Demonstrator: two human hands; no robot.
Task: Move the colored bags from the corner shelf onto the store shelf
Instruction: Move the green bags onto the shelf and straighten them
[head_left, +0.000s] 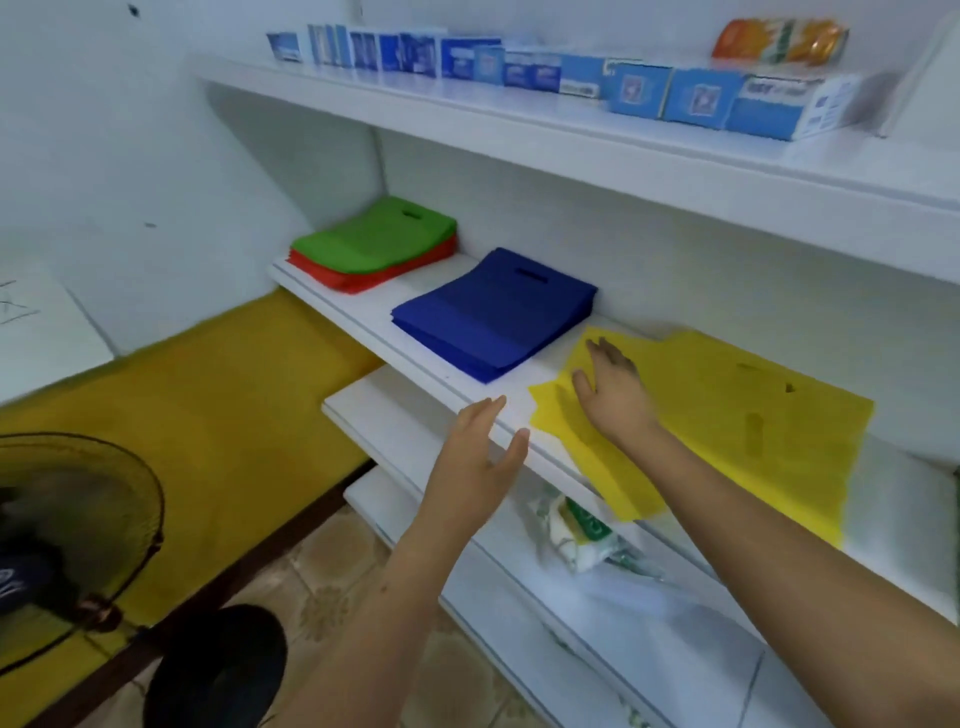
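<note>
Our right hand (610, 387) lies flat, fingers straight, on the yellow bags (727, 415), which overhang the shelf edge (415, 374); our left hand (480, 452) hovers open just before that edge.

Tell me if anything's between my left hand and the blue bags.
Nothing visible. The left hand hovers open at the shelf edge; only bare shelf lies between it and the blue bags.

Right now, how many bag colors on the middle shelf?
4. Green bags lie on red bags at the far left, blue bags in the middle, yellow bags at right under the right hand. Lower layers may hide more.
</note>
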